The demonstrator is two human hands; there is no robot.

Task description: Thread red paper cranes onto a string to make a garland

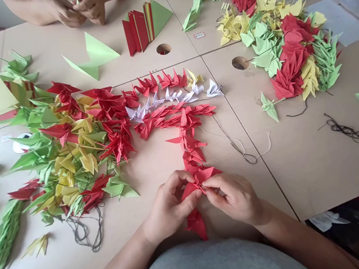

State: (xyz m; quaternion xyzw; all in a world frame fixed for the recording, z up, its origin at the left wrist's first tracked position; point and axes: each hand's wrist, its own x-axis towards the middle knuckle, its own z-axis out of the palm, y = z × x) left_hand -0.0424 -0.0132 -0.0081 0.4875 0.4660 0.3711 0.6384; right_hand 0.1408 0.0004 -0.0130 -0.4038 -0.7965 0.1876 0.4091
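Observation:
Near the table's front edge, my left hand (172, 204) pinches a red origami crane (209, 173) between thumb and forefinger. From the other side, the fingertips of my right hand (235, 199) close on the middle of the same crane. Just beyond it runs a garland of red cranes (190, 138), packed close together. Another red folded piece (196, 225) lies below my hands, close to my shirt; whether it joins the garland is hidden. White cranes (174, 95) on a string lie farther back, between rows of red ones.
A large heap of green, yellow and red cranes (78, 147) covers the left. Another multicoloured pile (286, 47) lies at the back right. Black cord (345, 130) lies coiled at right. Folded paper sheets (138, 30) stand near another person's hands (80, 9). The table has round holes (241, 63).

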